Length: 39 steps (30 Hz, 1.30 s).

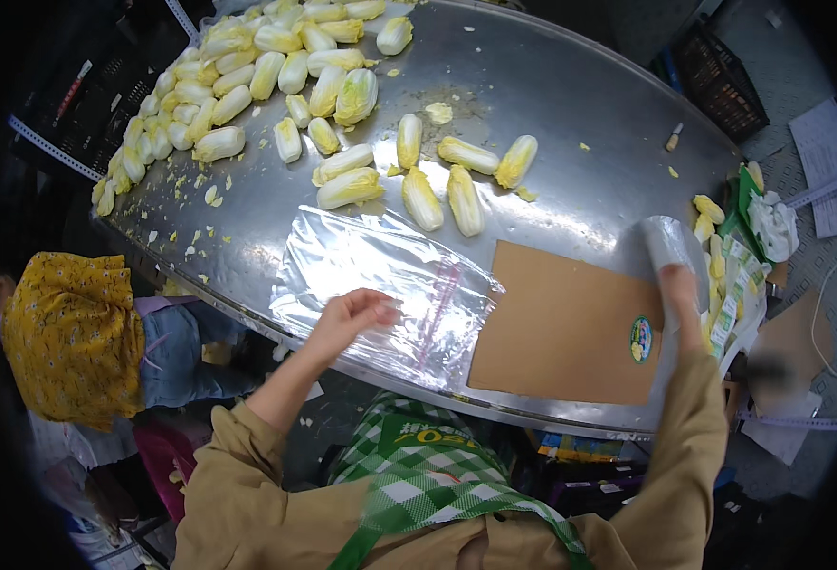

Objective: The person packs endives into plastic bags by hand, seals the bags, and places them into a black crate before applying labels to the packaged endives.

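My left hand (363, 313) hovers over a stack of clear plastic bags (376, 278) on the metal table; its thumb and fingertips are close together, and whether anything thin is between them I cannot tell. At the right, my right hand (677, 285), blurred, is at a roll of clear plastic film or tape (668, 242); its grip is hard to make out. Between the hands lies a flat brown cardboard sheet (568, 324) with a small oval sticker (641, 339). Beyond the bags, several small napa cabbages (422, 199) lie loose.
A large heap of napa cabbages (233, 64) covers the far left of the steel table (568, 92). Leaf scraps dot the surface. More cabbages and plastic packaging (735, 285) sit at the right edge. A black crate (721, 78) stands beyond. Another person (69, 342) is at the left.
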Tool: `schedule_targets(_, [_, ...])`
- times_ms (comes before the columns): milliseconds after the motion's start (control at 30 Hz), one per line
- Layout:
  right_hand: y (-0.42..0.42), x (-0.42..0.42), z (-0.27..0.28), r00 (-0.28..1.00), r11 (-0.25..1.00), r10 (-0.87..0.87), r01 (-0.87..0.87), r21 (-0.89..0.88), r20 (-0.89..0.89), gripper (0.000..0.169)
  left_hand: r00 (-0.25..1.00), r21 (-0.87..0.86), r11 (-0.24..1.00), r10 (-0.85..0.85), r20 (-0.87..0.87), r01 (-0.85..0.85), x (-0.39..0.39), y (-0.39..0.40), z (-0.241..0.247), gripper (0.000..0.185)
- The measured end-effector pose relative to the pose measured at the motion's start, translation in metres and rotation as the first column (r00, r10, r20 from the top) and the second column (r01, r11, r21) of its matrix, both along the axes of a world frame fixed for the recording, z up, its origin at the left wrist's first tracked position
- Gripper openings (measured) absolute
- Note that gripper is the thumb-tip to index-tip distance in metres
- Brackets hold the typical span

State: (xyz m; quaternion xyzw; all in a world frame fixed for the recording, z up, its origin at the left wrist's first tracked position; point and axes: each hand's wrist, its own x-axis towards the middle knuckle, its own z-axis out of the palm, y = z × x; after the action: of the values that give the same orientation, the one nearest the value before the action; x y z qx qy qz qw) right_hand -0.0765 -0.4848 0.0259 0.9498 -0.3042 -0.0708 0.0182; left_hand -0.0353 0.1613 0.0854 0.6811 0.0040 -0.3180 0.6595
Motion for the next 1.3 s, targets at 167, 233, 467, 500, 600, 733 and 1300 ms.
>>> schedule_targets(167, [-0.035,0.031,0.163,0.756,0.916,0.292,-0.397,0.055,0.586,0.052,0.544,0.479,0.766,-0.205,0.814,-0.427,0.132,0.034,-0.039,0.035])
schedule_targets(233, [0.063,0.031,0.165,0.676,0.69,0.721,-0.72,-0.076,0.151,0.07,0.484,0.64,0.604,-0.429,0.763,-0.474,0.16,0.033,-0.045,0.052])
schedule_targets(467, [0.224,-0.07,0.115,0.482,0.481,0.863,-0.876,0.042,0.149,0.062,0.412,0.713,0.473,-0.593,0.692,-0.517,0.193,0.028,-0.068,0.065])
schedule_targets(500, [0.239,-0.084,0.106,0.485,0.464,0.867,-0.869,0.174,0.11,0.062,0.369,0.683,0.484,-0.593,0.716,-0.547,0.194,0.029,-0.068,0.063])
schedule_targets(600, [0.262,-0.116,0.053,0.484,0.43,0.865,-0.85,0.305,0.128,0.059,0.269,0.458,0.698,-0.372,0.889,-0.55,0.194,0.022,-0.045,0.06])
schedule_targets(733, [0.273,-0.123,0.014,0.496,0.397,0.835,-0.843,0.364,0.238,0.049,0.464,0.409,0.9,-0.301,0.833,-0.15,0.132,-0.058,0.023,0.062])
schedule_targets(1300, [0.23,-0.036,0.031,0.97,-0.369,-0.028,-0.234,0.9,0.24,0.031,0.614,0.371,0.865,-0.502,0.609,0.339,-0.051,-0.189,-0.077,0.053])
